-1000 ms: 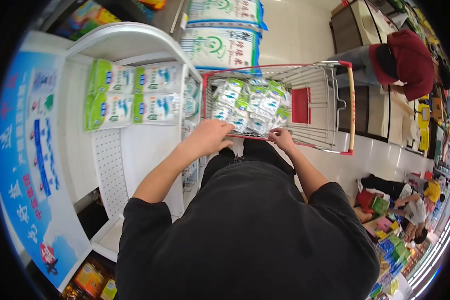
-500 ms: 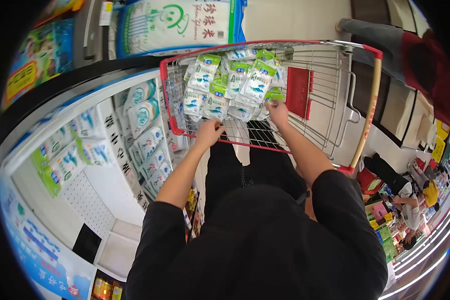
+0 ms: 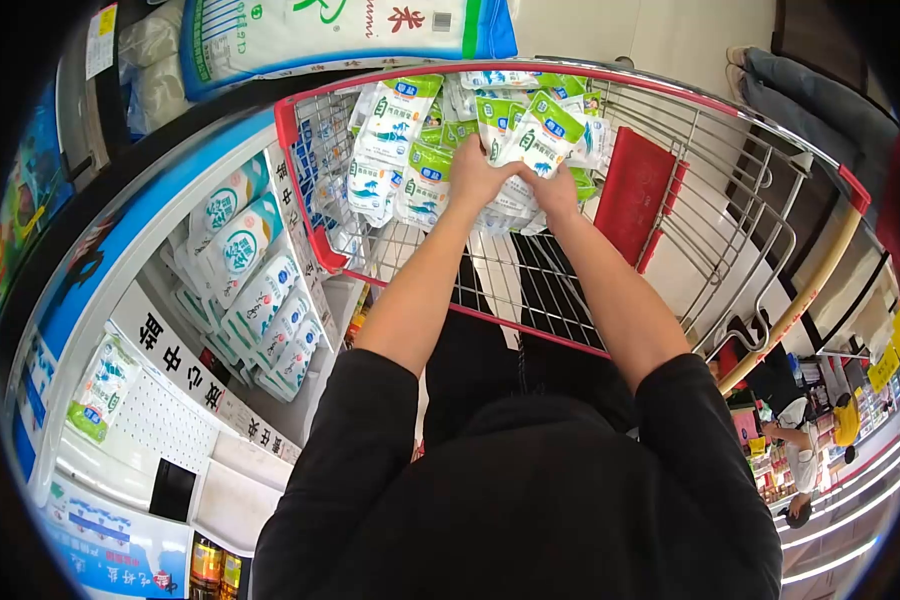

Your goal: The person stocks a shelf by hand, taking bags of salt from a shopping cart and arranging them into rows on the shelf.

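In the head view, my left hand (image 3: 480,178) reaches over the near rim of a shopping cart (image 3: 530,322), its fingers closed at the lower part of a white salt bag with a green top (image 3: 495,122). Beside it, my right hand (image 3: 553,190) grips the lower edge of another salt bag (image 3: 540,138), thumb on its front. The two hands nearly touch. Under and around them lies a heap of similar salt bags (image 3: 395,118) inside the cart. My fingertips are partly hidden behind the bags.
A shelf to the left carries stacked white bags (image 3: 260,300) and one green-and-white bag (image 3: 100,395). A large rice sack (image 3: 340,35) lies beyond the cart. A red panel (image 3: 638,195) sits in the cart. Someone's legs (image 3: 820,95) stand at upper right; other people (image 3: 800,450) are farther off.
My left hand has left the cart's near rim and moved right onto the bags. Both hands now grip bags close together. The view has shifted nearer to the cart.
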`<move>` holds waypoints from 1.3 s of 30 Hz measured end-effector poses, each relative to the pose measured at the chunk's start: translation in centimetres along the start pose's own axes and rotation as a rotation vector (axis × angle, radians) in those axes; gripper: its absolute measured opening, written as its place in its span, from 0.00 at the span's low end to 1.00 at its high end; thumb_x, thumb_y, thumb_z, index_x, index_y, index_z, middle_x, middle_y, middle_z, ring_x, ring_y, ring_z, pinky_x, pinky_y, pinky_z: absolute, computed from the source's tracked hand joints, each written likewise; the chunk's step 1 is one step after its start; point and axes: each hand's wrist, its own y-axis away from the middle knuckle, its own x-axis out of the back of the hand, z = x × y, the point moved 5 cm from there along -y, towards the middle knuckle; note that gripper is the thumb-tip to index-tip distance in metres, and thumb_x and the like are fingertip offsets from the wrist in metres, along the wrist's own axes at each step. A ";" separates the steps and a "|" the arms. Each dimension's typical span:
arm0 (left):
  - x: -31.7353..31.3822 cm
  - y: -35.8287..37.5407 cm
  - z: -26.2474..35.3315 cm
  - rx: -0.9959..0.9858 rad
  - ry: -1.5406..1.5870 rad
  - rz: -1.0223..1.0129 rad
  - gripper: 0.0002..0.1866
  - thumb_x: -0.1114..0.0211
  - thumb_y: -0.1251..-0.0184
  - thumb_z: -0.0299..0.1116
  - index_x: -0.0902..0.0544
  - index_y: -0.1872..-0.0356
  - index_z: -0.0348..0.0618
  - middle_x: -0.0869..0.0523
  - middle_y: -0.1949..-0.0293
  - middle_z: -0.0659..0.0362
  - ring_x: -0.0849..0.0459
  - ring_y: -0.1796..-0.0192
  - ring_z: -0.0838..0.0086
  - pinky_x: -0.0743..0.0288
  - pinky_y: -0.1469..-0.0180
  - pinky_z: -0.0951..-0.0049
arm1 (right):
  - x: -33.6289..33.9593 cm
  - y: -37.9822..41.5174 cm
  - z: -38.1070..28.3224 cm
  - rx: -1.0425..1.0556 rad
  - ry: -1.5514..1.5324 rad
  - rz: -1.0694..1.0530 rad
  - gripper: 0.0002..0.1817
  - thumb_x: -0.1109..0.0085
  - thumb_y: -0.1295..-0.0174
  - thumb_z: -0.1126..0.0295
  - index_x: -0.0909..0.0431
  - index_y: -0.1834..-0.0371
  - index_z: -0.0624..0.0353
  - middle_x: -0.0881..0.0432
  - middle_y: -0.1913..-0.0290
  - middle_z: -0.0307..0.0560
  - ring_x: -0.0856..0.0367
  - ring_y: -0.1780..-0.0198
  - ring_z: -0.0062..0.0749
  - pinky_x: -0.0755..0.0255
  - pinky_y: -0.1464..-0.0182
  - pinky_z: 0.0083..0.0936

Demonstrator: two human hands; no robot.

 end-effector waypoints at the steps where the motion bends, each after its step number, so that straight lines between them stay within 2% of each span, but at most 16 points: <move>1: -0.1 0.2 -0.3 -0.081 0.075 0.090 0.40 0.09 0.53 0.48 0.20 0.47 0.33 0.11 0.47 0.45 0.10 0.48 0.52 0.17 0.43 0.56 | 0.2 0.1 0.3 -0.052 -0.074 -0.036 0.34 0.14 0.42 0.67 0.21 0.34 0.65 0.09 0.42 0.49 0.10 0.45 0.32 0.17 0.42 0.33; 4: -0.4 1.0 -2.2 0.115 0.340 -0.017 0.39 0.07 0.54 0.40 0.20 0.45 0.33 0.11 0.47 0.47 0.10 0.46 0.57 0.18 0.43 0.60 | 0.7 0.9 0.0 -0.060 -0.017 -0.066 0.34 0.15 0.40 0.69 0.22 0.33 0.65 0.10 0.41 0.51 0.10 0.44 0.33 0.17 0.42 0.32; 5: -0.8 1.4 -2.9 0.176 0.456 -0.089 0.36 0.12 0.45 0.33 0.20 0.37 0.32 0.11 0.39 0.47 0.11 0.39 0.62 0.18 0.36 0.60 | 0.5 1.8 -0.6 -0.036 -0.066 -0.095 0.33 0.18 0.38 0.73 0.24 0.31 0.67 0.11 0.40 0.52 0.10 0.44 0.33 0.17 0.41 0.32; 9: 4.8 8.0 0.5 0.221 0.798 -0.086 0.33 0.13 0.43 0.31 0.19 0.37 0.34 0.09 0.43 0.51 0.09 0.45 0.64 0.16 0.41 0.62 | 0.9 7.1 -5.0 0.059 -0.073 -0.320 0.35 0.22 0.36 0.77 0.27 0.27 0.67 0.12 0.38 0.51 0.12 0.40 0.33 0.18 0.38 0.32; 13: 11.0 16.9 3.5 0.230 1.232 -0.181 0.28 0.19 0.30 0.34 0.18 0.33 0.36 0.09 0.39 0.52 0.09 0.43 0.65 0.16 0.38 0.61 | 1.8 15.7 -10.7 0.263 -0.015 -0.528 0.40 0.21 0.36 0.75 0.31 0.21 0.66 0.15 0.33 0.50 0.16 0.33 0.33 0.23 0.29 0.36; 14: 12.7 19.4 3.8 0.181 1.182 -0.084 0.28 0.19 0.30 0.36 0.18 0.33 0.36 0.09 0.40 0.54 0.10 0.42 0.68 0.18 0.36 0.62 | 1.9 17.8 -12.0 0.335 0.063 -0.556 0.42 0.21 0.36 0.75 0.33 0.20 0.66 0.16 0.32 0.49 0.17 0.32 0.34 0.25 0.27 0.37; 16: 17.5 24.7 5.2 -0.078 1.097 0.064 0.26 0.20 0.29 0.34 0.17 0.35 0.36 0.10 0.40 0.57 0.13 0.40 0.72 0.20 0.35 0.64 | 1.6 22.4 -14.5 0.252 -0.080 -0.766 0.43 0.21 0.37 0.75 0.34 0.19 0.65 0.16 0.31 0.46 0.17 0.32 0.34 0.27 0.25 0.38; 18: 22.3 30.2 5.3 -0.078 1.147 0.060 0.24 0.20 0.33 0.26 0.16 0.37 0.36 0.09 0.42 0.56 0.11 0.41 0.71 0.19 0.35 0.64 | 1.7 26.0 -15.5 0.215 -0.160 -0.886 0.45 0.20 0.38 0.75 0.34 0.19 0.64 0.16 0.30 0.45 0.17 0.31 0.35 0.26 0.26 0.36; 20: 29.0 36.3 5.5 -0.159 1.081 0.311 0.23 0.20 0.34 0.23 0.15 0.38 0.35 0.08 0.43 0.55 0.09 0.43 0.69 0.16 0.36 0.63 | 1.1 30.2 -17.3 0.216 -0.230 -0.996 0.47 0.17 0.40 0.74 0.34 0.19 0.63 0.16 0.30 0.46 0.16 0.31 0.35 0.25 0.27 0.36; 22: 34.9 41.5 2.7 -0.082 0.987 0.469 0.24 0.18 0.35 0.24 0.15 0.40 0.32 0.08 0.43 0.52 0.09 0.41 0.67 0.14 0.37 0.62 | 0.9 33.1 -18.0 0.213 -0.179 -1.052 0.48 0.15 0.43 0.73 0.34 0.19 0.62 0.16 0.29 0.46 0.16 0.31 0.35 0.24 0.27 0.37; 25: 42.6 47.0 -2.0 -0.145 1.318 0.719 0.23 0.23 0.30 0.23 0.18 0.37 0.27 0.09 0.42 0.47 0.08 0.42 0.63 0.12 0.39 0.61 | -0.8 37.5 -18.9 0.286 -0.151 -1.041 0.49 0.14 0.43 0.72 0.34 0.19 0.61 0.15 0.30 0.44 0.16 0.31 0.34 0.24 0.28 0.37; 29: 48.7 47.9 -10.4 -0.178 1.601 0.689 0.20 0.29 0.24 0.23 0.19 0.37 0.24 0.11 0.40 0.45 0.08 0.43 0.58 0.11 0.41 0.56 | -4.1 40.8 -17.3 0.359 -0.150 -1.003 0.48 0.16 0.41 0.73 0.35 0.18 0.62 0.16 0.30 0.44 0.15 0.32 0.35 0.23 0.29 0.37; 33: 49.2 43.4 -17.2 -0.186 1.669 0.693 0.19 0.29 0.24 0.23 0.19 0.37 0.24 0.10 0.41 0.45 0.08 0.44 0.58 0.10 0.41 0.56 | -7.8 44.3 -15.4 0.391 -0.155 -0.945 0.45 0.18 0.39 0.75 0.34 0.20 0.61 0.16 0.31 0.45 0.15 0.32 0.36 0.23 0.29 0.37; 36: 48.7 41.6 -17.8 -0.223 1.654 0.713 0.19 0.29 0.23 0.23 0.19 0.36 0.24 0.10 0.42 0.45 0.07 0.45 0.59 0.10 0.42 0.56 | -9.8 46.1 -13.9 0.388 -0.175 -0.907 0.43 0.19 0.38 0.76 0.33 0.20 0.60 0.16 0.30 0.45 0.16 0.31 0.37 0.24 0.28 0.37; 38: 48.4 42.2 -16.4 -0.184 1.678 0.710 0.18 0.24 0.27 0.27 0.15 0.42 0.25 0.08 0.47 0.47 0.06 0.49 0.61 0.09 0.46 0.57 | -10.8 46.6 -13.4 0.392 -0.211 -0.909 0.42 0.21 0.37 0.77 0.33 0.20 0.60 0.17 0.30 0.44 0.16 0.31 0.37 0.25 0.27 0.38; 39: 48.6 43.4 -15.7 -0.059 1.430 0.725 0.19 0.22 0.29 0.32 0.13 0.46 0.26 0.07 0.51 0.48 0.06 0.51 0.62 0.09 0.47 0.57 | -11.3 47.0 -13.5 0.399 -0.211 -0.908 0.42 0.22 0.36 0.78 0.33 0.20 0.60 0.17 0.29 0.45 0.17 0.31 0.36 0.25 0.27 0.38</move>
